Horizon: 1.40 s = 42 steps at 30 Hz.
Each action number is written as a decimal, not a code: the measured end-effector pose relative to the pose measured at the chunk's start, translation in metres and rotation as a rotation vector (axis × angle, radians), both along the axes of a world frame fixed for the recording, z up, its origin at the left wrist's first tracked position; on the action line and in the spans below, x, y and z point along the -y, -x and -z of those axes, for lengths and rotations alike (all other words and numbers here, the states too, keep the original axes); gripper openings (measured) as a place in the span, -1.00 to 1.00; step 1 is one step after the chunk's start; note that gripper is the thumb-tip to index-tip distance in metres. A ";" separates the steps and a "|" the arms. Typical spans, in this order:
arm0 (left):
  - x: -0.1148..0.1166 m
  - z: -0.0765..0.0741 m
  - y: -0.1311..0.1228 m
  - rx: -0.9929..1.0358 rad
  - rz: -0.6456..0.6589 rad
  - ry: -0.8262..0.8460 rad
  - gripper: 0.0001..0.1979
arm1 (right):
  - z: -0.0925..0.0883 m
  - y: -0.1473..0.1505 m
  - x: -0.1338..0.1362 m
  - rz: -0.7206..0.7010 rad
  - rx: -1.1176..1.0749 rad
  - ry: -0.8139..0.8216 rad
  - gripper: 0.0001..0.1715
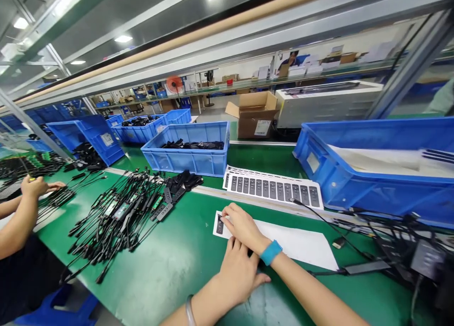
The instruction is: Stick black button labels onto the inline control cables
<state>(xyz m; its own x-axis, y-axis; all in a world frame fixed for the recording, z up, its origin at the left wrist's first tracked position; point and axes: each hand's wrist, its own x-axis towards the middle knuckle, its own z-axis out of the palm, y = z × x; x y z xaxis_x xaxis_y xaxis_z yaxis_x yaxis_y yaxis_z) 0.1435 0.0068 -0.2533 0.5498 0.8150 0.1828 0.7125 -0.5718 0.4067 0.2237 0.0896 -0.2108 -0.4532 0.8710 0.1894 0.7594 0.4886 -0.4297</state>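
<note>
Half-hiding label [220, 224], right hand [244, 229] over left hand [237, 274]

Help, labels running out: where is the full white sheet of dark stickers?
Head view, centre-right: the white sheet of dark stickers lies on the green bench, beyond the right hand, beside the large blue plastic crate.
</note>
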 end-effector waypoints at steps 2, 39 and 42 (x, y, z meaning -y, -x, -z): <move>-0.002 0.000 0.000 0.015 0.004 -0.004 -0.27 | -0.007 0.000 0.006 -0.066 -0.134 -0.004 -0.83; -0.010 -0.069 0.049 1.411 -0.173 0.931 -0.27 | -0.058 -0.042 0.030 -0.045 -1.031 0.338 -0.53; -0.007 -0.070 0.048 1.398 -0.092 0.966 -0.21 | -0.055 -0.040 0.030 -0.079 -1.032 0.408 -0.55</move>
<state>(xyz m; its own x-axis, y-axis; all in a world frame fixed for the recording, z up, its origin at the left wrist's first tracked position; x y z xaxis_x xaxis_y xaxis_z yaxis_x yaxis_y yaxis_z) 0.0956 0.0133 -0.1833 0.3593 0.9284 -0.0944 -0.4494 0.2608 0.8544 0.2639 0.0592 -0.1558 -0.3004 0.9295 0.2139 -0.0821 0.1982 -0.9767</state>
